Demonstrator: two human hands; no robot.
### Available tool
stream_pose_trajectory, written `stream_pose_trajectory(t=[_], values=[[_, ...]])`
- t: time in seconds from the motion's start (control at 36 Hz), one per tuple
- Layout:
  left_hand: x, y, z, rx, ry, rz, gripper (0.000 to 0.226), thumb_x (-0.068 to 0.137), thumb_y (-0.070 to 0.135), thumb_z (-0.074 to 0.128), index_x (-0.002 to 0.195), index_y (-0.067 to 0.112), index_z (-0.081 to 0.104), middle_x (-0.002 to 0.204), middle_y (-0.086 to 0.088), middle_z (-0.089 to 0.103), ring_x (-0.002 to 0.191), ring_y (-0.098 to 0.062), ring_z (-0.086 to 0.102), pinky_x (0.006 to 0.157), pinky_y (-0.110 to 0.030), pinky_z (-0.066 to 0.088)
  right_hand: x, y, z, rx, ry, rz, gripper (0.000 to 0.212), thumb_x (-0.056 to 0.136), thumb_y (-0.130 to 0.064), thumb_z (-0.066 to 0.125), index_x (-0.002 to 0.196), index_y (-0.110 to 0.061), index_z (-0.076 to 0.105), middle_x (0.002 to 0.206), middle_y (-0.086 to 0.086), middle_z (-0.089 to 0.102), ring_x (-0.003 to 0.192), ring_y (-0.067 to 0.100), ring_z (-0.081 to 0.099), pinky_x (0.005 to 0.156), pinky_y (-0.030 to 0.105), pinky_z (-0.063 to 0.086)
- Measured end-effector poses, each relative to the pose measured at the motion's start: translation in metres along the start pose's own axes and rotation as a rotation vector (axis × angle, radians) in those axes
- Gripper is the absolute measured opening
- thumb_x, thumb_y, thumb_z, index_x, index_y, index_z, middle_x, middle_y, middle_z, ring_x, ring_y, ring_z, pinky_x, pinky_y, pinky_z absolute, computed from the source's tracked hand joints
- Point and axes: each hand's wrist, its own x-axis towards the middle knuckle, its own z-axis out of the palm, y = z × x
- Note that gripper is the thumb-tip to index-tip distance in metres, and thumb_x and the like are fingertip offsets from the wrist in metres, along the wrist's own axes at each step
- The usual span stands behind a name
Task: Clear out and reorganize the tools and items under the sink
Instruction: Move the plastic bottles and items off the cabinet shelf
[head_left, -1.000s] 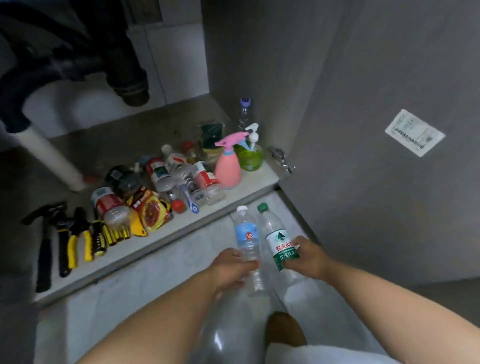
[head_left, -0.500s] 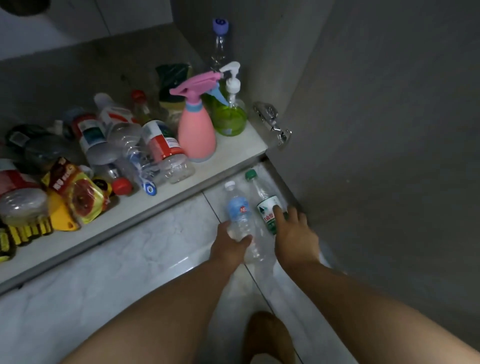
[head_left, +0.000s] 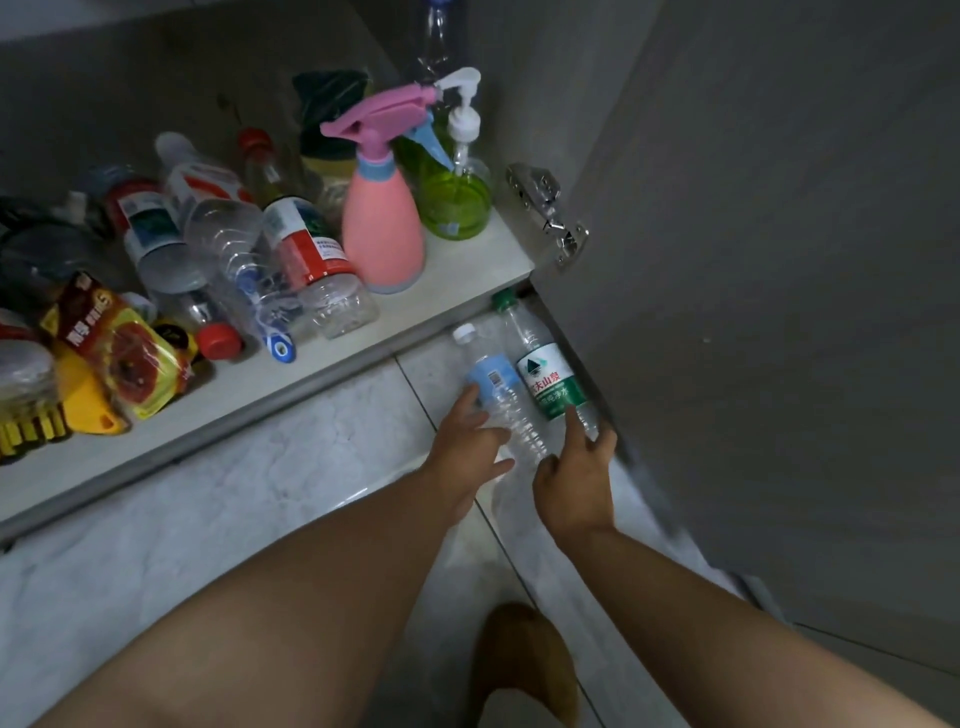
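Two empty plastic bottles lie side by side on the pale tiled floor (head_left: 260, 493), caps pointing toward the cabinet. One has a blue label and white cap (head_left: 491, 376); the other has a green label and green cap (head_left: 548, 376) and rests against the open cabinet door. My left hand (head_left: 467, 447) sits at the blue-labelled bottle's left side, thumb touching the label, fingers loosened and apart. At the lower end of the green-labelled bottle, my right hand (head_left: 571, 483) has its fingers spread, with one fingertip on the label.
On the cabinet floor (head_left: 467, 270) stand a pink spray bottle (head_left: 382, 228) and a green soap dispenser (head_left: 457, 202), next to a heap of lying plastic bottles (head_left: 234, 244) and a yellow packet (head_left: 119, 358). The grey door (head_left: 753, 260) with its hinge (head_left: 550, 208) closes off the right. A brown slipper (head_left: 524, 660) is below.
Both bottles went from held up to lying on the floor by the door. My fingers have loosened from them, and the view has moved closer and lower.
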Motion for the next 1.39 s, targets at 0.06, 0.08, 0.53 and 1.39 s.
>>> stream_pose_trajectory(t=[0.06, 0.08, 0.53, 1.39], values=[[0.002, 0.005, 0.005, -0.003, -0.013, 0.008, 0.077, 0.096, -0.01, 0.053, 0.157, 0.032, 0.032, 0.152, 0.001, 0.047, 0.108, -0.012, 0.06, 0.087, -0.033, 0.057, 0.004, 0.001, -0.001, 0.032, -0.004, 0.034, 0.069, 0.095, -0.001, 0.047, 0.156, -0.021, 0.021, 0.161, 0.01, 0.0, 0.134, 0.031, 0.046, 0.103, 0.033, 0.046], [0.003, 0.007, 0.007, 0.0, -0.015, 0.008, 0.076, 0.096, -0.011, 0.051, 0.157, 0.029, 0.031, 0.155, 0.002, 0.042, 0.105, -0.01, 0.058, 0.089, -0.032, 0.056, 0.005, 0.002, -0.001, 0.046, -0.009, 0.051, 0.07, 0.096, -0.002, 0.047, 0.157, -0.022, 0.017, 0.162, 0.009, -0.002, 0.135, 0.031, 0.045, 0.1, 0.031, 0.045], [-0.029, 0.033, -0.022, 0.458, -0.041, 0.041, 0.055, 0.095, 0.006, 0.058, 0.145, 0.027, 0.052, 0.148, 0.001, 0.05, 0.119, -0.016, 0.056, 0.092, -0.031, 0.056, -0.018, -0.021, -0.016, -0.016, -0.181, 0.053, 0.025, 0.094, -0.016, 0.055, 0.119, -0.012, 0.052, 0.119, 0.013, 0.058, 0.108, 0.03, 0.06, 0.088, 0.034, 0.05], [-0.122, 0.181, -0.314, 0.527, 0.955, 0.133, 0.085, 0.077, 0.063, 0.075, 0.136, 0.009, 0.047, 0.135, -0.015, 0.057, 0.12, -0.036, 0.058, 0.094, -0.04, 0.05, -0.027, -0.328, 0.038, -0.476, 0.001, -0.456, 0.08, 0.085, -0.057, 0.065, 0.143, -0.011, 0.033, 0.146, 0.019, 0.036, 0.133, 0.037, 0.039, 0.094, 0.047, 0.05]])
